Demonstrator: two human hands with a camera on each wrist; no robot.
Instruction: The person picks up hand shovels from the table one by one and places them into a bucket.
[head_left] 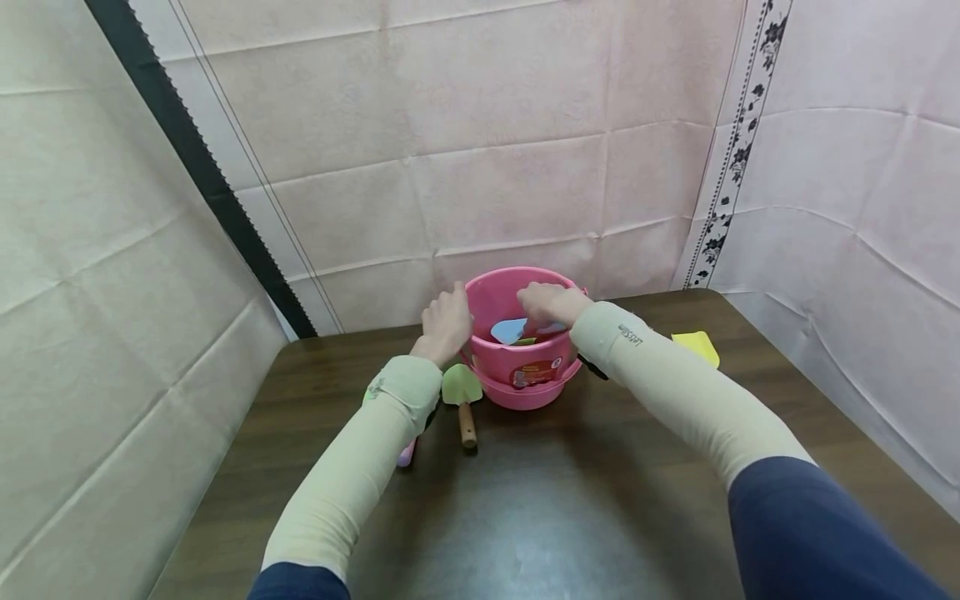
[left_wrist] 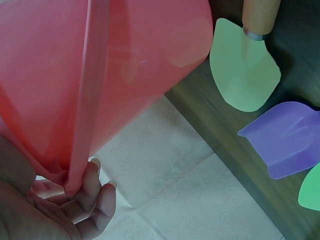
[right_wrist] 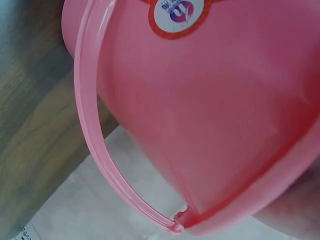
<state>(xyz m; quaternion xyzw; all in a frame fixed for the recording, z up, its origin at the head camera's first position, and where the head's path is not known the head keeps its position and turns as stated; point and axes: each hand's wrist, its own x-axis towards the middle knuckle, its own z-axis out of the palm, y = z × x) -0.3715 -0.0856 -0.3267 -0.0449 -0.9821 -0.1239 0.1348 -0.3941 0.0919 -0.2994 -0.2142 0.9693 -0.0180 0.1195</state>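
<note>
Left hand [head_left: 446, 323] grips pink bucket [head_left: 521, 367] rim; right hand [head_left: 546, 303] over rim, grasp unclear.

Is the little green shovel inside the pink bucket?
No, the green shovel lies on the table beside the pink bucket, its wooden handle pointing toward the person.

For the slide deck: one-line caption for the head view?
Both hands, left and right, at the rim of a pink bucket.
</note>
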